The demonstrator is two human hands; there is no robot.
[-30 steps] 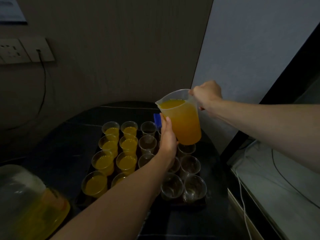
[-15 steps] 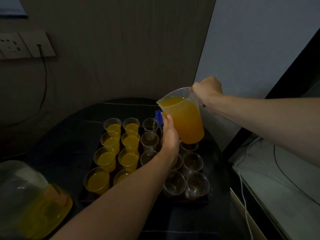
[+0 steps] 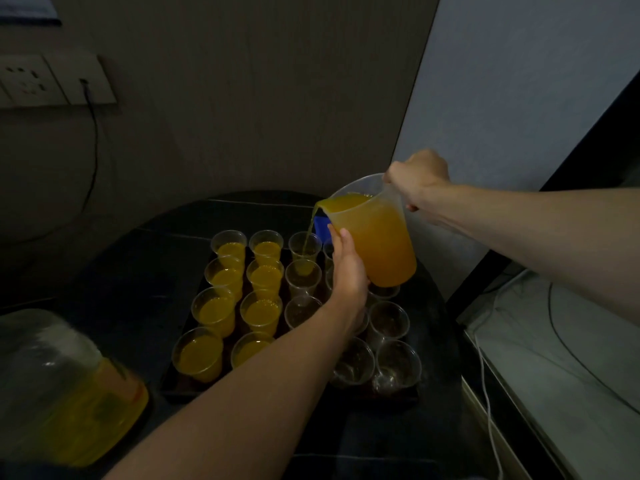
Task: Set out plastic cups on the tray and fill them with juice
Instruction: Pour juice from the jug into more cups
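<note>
Gripping the handle side of the jug (image 3: 377,244) with my right hand (image 3: 417,174), fist clenched round it, I am tipping it above the far end of the tray (image 3: 180,389). My left hand (image 3: 348,271) is pressing flat against the jug's lower side, fingers straight, steadying the load.

I am judging this as the filling step, roughly halfway. A thin stream of juice (image 3: 309,230) is falling into the far cup (image 3: 304,244) of the tray's third column, which is holding only a little so far. The filled cups (image 3: 263,275) are standing in the tray's two left columns, and the empty cups (image 3: 388,320) are waiting on its right side.

The jug is nearly full, so the next move is calling for a slow tilt, a prompt levelling once the cup is full, then a short shift toward the tray's near edge to the next cup.

The jug's long axis is leaning off upright, base toward the tray's right side, spout pointing left and downward.

A big bottle (image 3: 62,386) is lying on the table (image 3: 138,271), left of the tray.
</note>
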